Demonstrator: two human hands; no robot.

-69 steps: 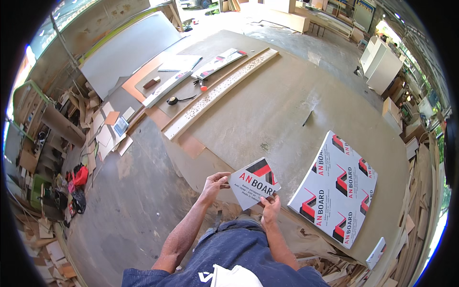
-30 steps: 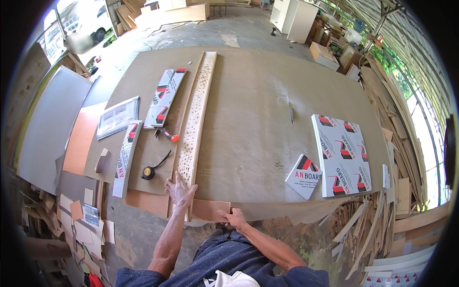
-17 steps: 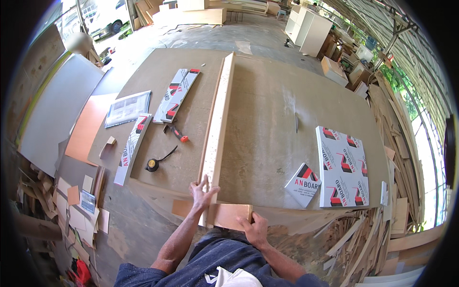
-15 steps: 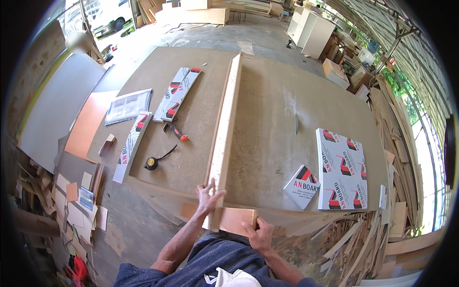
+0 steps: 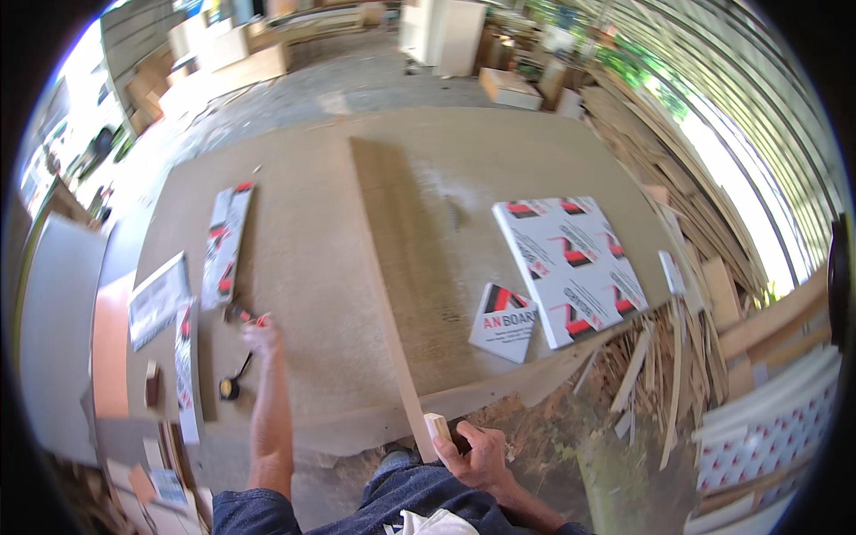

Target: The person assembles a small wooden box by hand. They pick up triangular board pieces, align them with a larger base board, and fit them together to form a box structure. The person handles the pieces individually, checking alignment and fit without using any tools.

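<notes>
My left hand reaches over the left part of the worktable, its fingers closed around the red-and-black handle of a hammer, slightly blurred. Close to that wrist lies a black tape measure. At the table's near edge my right hand grips a short wooden board, seen nearly end-on, with the thumb along its side. This piece meets the near end of a long wooden board, which stands on its narrow edge and runs away across the table. Whether the two are joined cannot be made out.
The big brown worktable carries printed white strips, a plastic-wrapped flat pack and a small wood block at left. A printed square panel and a smaller offcut lie at right. Scrap wood piles beyond the right edge.
My left hand has let go of the long board and moved left to the hammer. My right hand still holds the short board, which has turned. The view has swung right.
</notes>
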